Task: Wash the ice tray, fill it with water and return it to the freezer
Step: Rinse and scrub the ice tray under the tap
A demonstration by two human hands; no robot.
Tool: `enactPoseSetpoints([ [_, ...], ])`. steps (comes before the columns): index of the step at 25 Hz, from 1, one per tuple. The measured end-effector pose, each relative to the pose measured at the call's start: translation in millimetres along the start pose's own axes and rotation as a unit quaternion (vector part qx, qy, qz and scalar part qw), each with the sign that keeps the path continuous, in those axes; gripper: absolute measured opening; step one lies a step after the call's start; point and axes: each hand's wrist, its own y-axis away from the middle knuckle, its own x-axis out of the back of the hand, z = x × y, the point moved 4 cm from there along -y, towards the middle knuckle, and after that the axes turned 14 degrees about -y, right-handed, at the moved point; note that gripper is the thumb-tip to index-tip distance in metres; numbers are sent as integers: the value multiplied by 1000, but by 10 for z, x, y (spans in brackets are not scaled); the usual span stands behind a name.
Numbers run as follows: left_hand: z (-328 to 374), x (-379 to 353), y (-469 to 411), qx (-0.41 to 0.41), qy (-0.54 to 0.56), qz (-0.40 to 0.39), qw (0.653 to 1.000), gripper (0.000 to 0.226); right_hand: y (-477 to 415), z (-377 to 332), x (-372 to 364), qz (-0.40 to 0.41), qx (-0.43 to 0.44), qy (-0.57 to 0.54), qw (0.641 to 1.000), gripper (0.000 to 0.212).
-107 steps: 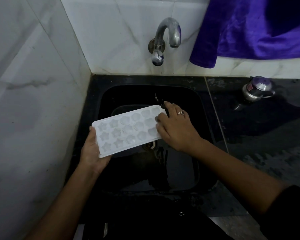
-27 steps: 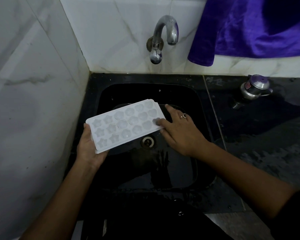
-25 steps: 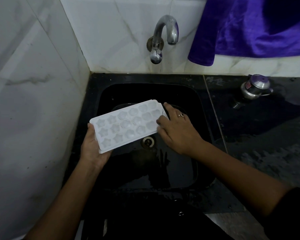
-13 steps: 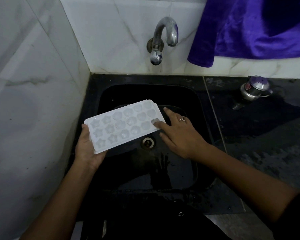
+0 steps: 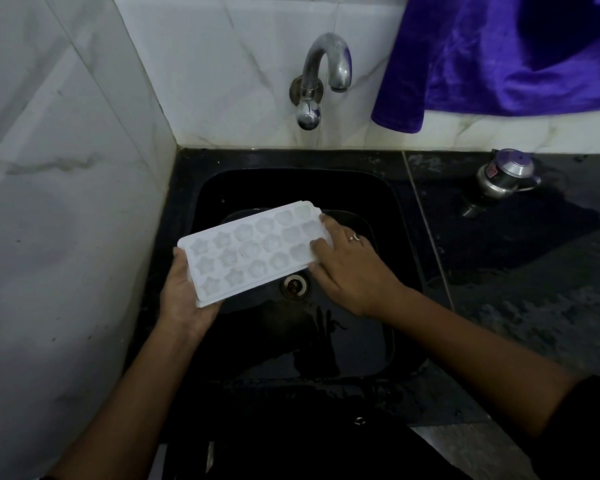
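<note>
Presently, a white ice tray (image 5: 257,252) is held above the black sink (image 5: 390,216), partly over the drain (image 5: 294,285). It is slanted so that its right end lies farther away than its left. Its moulds are turned upward, star-shaped toward the left and rounder toward the right.

The tray's left end is gripped by the left hand (image 5: 184,301), which is cupped beneath it with the thumb set against the short edge. The right hand (image 5: 352,273) is laid on the right end. Its fingers (image 5: 318,242) are stretched fairly straight across the last moulds, touching the plastic. The thumb is seen by the near edge, but whether it presses the tray cannot be told. A ring (image 5: 354,237) is worn on one finger of that hand.

A curved metal tap (image 5: 321,74) is fixed to the white marbled wall (image 5: 222,81) behind the sink, its spout pointing down over the basin. A purple cloth (image 5: 499,53) is hung at the upper right, beside the tap. On the dark countertop (image 5: 534,278) to the right of the sink, well apart from the tray, a small lidded steel vessel (image 5: 506,176) is set. Wet sheen is seen on the sink floor.
</note>
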Motion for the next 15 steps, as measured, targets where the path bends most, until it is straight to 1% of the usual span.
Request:
enactPoseSetpoints([
  [2, 46, 44, -29, -6, 4, -2, 1000, 66, 52, 49, 4, -9, 9, -4, 1000, 52],
  [5, -5, 23, -14, 5, 3, -9, 1000, 65, -11, 71, 112, 22, -22, -15, 999, 41],
  [6, -21, -9, -2, 7, 5, -8, 1000, 64, -30, 33, 96, 20, -26, -10, 999, 41],
  [9, 25, -7, 6, -2, 25, 9, 1000, 62, 41, 4, -2, -13, 1, 6, 1000, 58],
  [10, 38, 16, 6, -4, 27, 13, 1000, 63, 51, 37, 21, -9, -2, 4, 1000, 59],
  [13, -16, -14, 18, 2, 23, -2, 1000, 64, -14, 53, 100, 23, -29, -8, 999, 45],
  [15, -28, -11, 8, 1, 18, 1, 1000, 63, -13, 4, 23, 6, -10, 4, 1000, 46],
])
